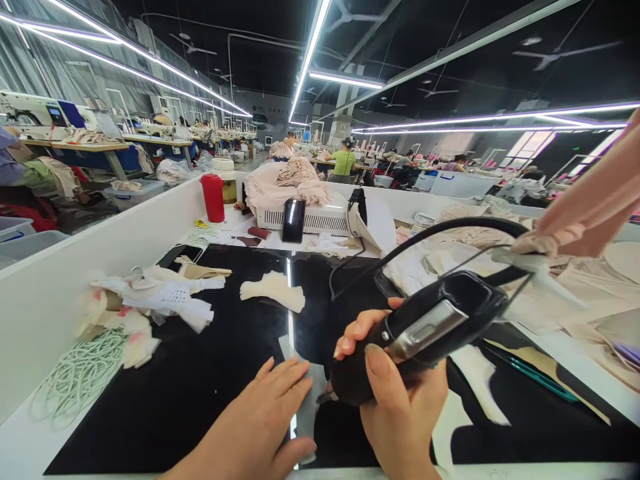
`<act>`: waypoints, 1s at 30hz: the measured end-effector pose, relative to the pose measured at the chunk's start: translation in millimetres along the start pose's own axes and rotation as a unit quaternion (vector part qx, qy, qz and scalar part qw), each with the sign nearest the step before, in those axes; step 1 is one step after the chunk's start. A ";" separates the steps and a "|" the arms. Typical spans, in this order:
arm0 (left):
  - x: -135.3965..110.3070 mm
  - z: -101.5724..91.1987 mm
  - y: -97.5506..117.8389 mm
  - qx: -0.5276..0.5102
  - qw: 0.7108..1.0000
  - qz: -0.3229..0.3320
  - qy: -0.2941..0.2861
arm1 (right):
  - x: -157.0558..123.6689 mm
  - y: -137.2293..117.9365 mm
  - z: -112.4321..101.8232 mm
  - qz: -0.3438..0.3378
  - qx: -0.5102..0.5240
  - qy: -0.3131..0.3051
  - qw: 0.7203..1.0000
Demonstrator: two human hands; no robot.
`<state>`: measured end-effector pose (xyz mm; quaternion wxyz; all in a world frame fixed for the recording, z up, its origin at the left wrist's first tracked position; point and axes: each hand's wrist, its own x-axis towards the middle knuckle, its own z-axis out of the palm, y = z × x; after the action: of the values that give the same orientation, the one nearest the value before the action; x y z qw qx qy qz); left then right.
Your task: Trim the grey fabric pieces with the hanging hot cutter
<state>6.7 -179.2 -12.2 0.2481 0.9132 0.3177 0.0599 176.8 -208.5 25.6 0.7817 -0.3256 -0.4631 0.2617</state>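
Note:
My right hand (400,400) is wrapped round a black corded handheld cutter (425,340), which is tilted with its small metal tip pointing down to the left. The tip is at the right edge of a thin, pale grey curved piece (313,393), perhaps fabric or a template. My left hand (270,407) lies flat with fingers stretched out, pressing this piece onto the glossy black work surface (200,387). Farther back on the surface lies a cream fabric piece (274,291). More cream pieces (480,380) lie to the right of the cutter.
Green cords (85,373) and fabric scraps (155,293) lie at left. Behind stand a red cup (213,199), a phone (293,220) and a vented white box (325,221) bearing pink cloth. The cutter's black cable (440,227) arcs over the right side. Teal-handled tool (543,380) at right.

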 end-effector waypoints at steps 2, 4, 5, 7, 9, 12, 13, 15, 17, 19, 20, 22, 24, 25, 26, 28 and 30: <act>0.9 1.7 1.5 0.007 1.000 0.013 0.000 | -0.3 0.6 1.1 0.002 0.005 -0.002 1.000; 1.9 1.3 2.9 0.022 1.000 0.015 -0.015 | -1.0 1.4 2.3 0.005 0.004 -0.002 1.000; 2.4 0.6 3.5 0.030 0.999 0.013 -0.028 | -1.5 1.9 2.8 0.006 0.001 -0.003 1.000; 3.4 -1.3 4.6 0.044 0.998 0.008 -0.051 | -2.3 2.5 3.0 0.007 -0.004 -0.004 1.000; 4.1 -3.2 5.6 0.050 0.997 0.005 -0.064 | -3.1 2.6 2.0 0.006 -0.008 -0.005 1.000; 4.3 -5.1 6.9 0.052 0.996 0.008 -0.067 | -3.9 2.1 -2.4 0.004 -0.013 -0.001 1.000; 4.2 -5.7 7.5 0.052 0.996 0.011 -0.067 | -4.1 1.7 -4.5 0.004 -0.016 0.002 1.000; 3.8 -7.2 8.8 0.054 0.996 0.017 -0.069 | -4.2 0.7 -9.1 0.004 -0.024 0.008 1.000; 3.3 -8.6 10.0 0.058 0.996 0.020 -0.071 | -4.0 -0.5 -13.2 0.004 -0.031 0.011 0.999; 2.6 -8.6 9.6 0.063 0.995 0.025 -0.067 | -3.5 -1.6 -16.2 0.005 -0.032 0.013 0.999; 2.3 -7.4 8.2 0.065 0.996 0.029 -0.061 | -3.2 -2.1 -17.2 0.006 -0.033 0.014 0.999; 1.6 -2.4 3.2 0.068 0.996 0.044 -0.041 | -2.2 -2.9 -18.0 0.009 -0.035 0.017 0.999; 1.3 5.1 -3.7 0.072 0.995 0.063 -0.020 | -1.0 -3.6 -17.6 0.010 -0.037 0.024 0.999; 1.3 8.7 -7.0 0.074 0.995 0.071 -0.010 | -0.4 -3.8 -17.0 0.009 -0.036 0.028 0.999; 1.3 11.7 -9.6 0.076 0.994 0.077 -0.002 | 0.0 -4.0 -16.2 0.007 -0.035 0.033 0.999; 1.3 14.3 -11.8 0.078 0.994 0.081 0.004 | 0.3 -4.0 -14.4 0.006 -0.034 0.038 0.999; 1.0 12.1 -9.7 0.077 0.994 0.074 -0.001 | -0.3 -3.4 -12.8 0.006 -0.034 0.034 0.999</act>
<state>5.3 -177.1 -27.5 0.1720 0.9508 0.2522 0.0525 188.5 -214.4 23.4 0.7839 -0.3636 -0.4426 0.2395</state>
